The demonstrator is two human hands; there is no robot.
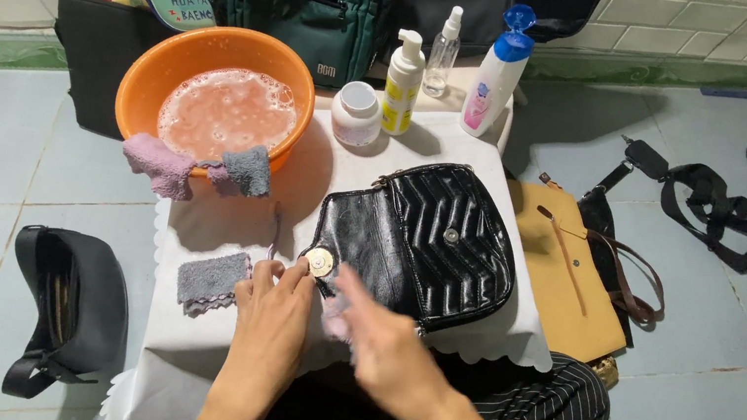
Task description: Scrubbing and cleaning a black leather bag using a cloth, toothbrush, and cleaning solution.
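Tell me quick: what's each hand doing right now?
Left hand: pinching the round metal clasp of the black quilted handbag.
Right hand: motion-blurred by the bag; grip cannot be told.

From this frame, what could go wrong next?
1. The orange basin of foamy water sits at the table edge, cloths draped over its rim; a bump might spill it.
2. The right hand is blurred beside the black handbag held by the left hand; the nearby bottles could topple.

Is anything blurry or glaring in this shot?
Head view: the right hand is smeared by motion blur; the left hand and black quilted handbag are sharp; light is soft and even, with faint sheen on the bag and a mild shadow beside the orange basin.
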